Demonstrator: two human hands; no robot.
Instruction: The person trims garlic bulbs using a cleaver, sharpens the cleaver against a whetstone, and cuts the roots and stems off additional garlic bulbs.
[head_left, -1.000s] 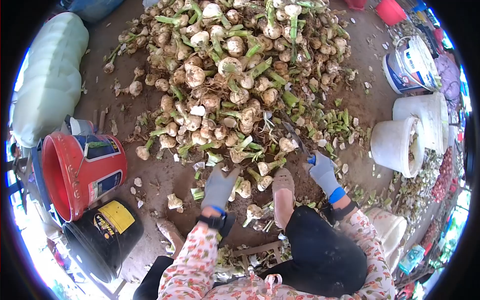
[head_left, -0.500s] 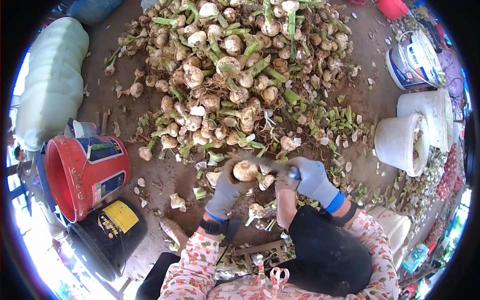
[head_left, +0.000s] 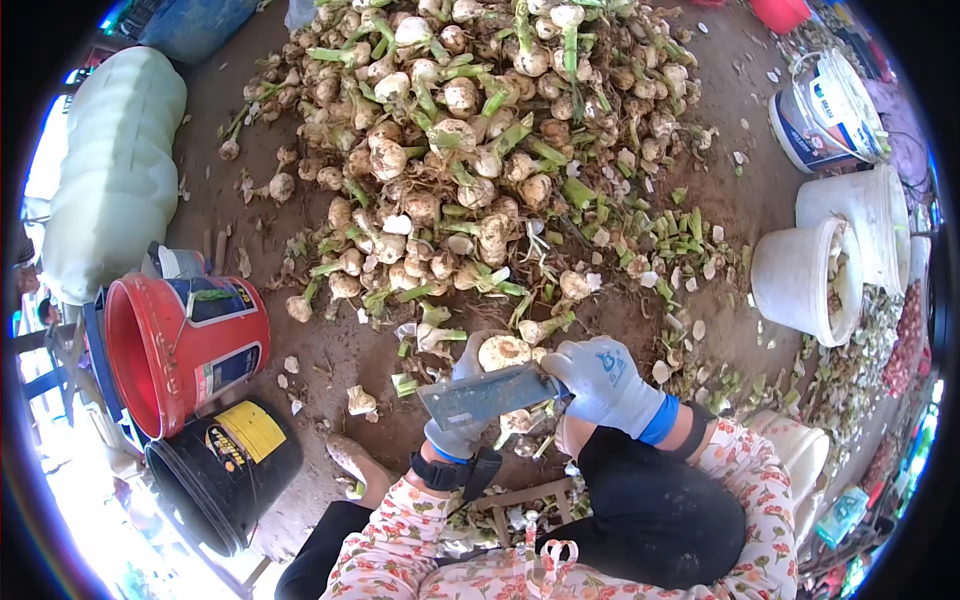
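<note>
My left hand, in a grey glove with a blue cuff, is closed around a garlic bulb with a pale, brownish face turned up. Its palm and some of its fingers are hidden behind the broad blade of a cleaver. My gloved right hand is wrapped round the cleaver's handle, the blade pointing left across the near side of the bulb. Just beyond my hands, a garlic bulb with a green stalk lies on the ground. Ahead spreads a large heap of garlic bulbs with roots and stalks.
To the left stand a red bucket, a black bucket and a large pale plastic container. White buckets line the right side. Cut stalk pieces litter the brown ground. My bare foot rests near the black bucket.
The cleaver, blurred and edge-on beside the bulb before, now shows its flat side nearer me. My right hand has turned, its back facing up. My left hand still grips the bulb.
</note>
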